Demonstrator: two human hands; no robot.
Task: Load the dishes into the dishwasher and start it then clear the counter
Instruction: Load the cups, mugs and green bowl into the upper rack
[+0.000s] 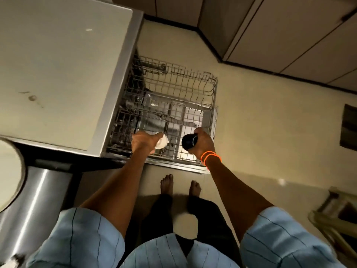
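Note:
The dishwasher's wire rack [193,88] is pulled out over the open door, below the counter edge. It looks mostly bare, with a lower rack visible through it. My left hand [144,142] grips a white cup [162,145] over the rack's near left corner. My right hand [202,144], with orange bands at the wrist, holds a dark cup [189,142] over the rack's near right part. Both cups are held above the wires, not resting on them.
A pale counter [58,64] fills the left, with a few small marks on it. A round white plate edge [9,171] shows at the far left. Cabinets [289,31] line the far side. My bare feet [179,186] stand on the beige floor. A wooden stool [336,215] is at right.

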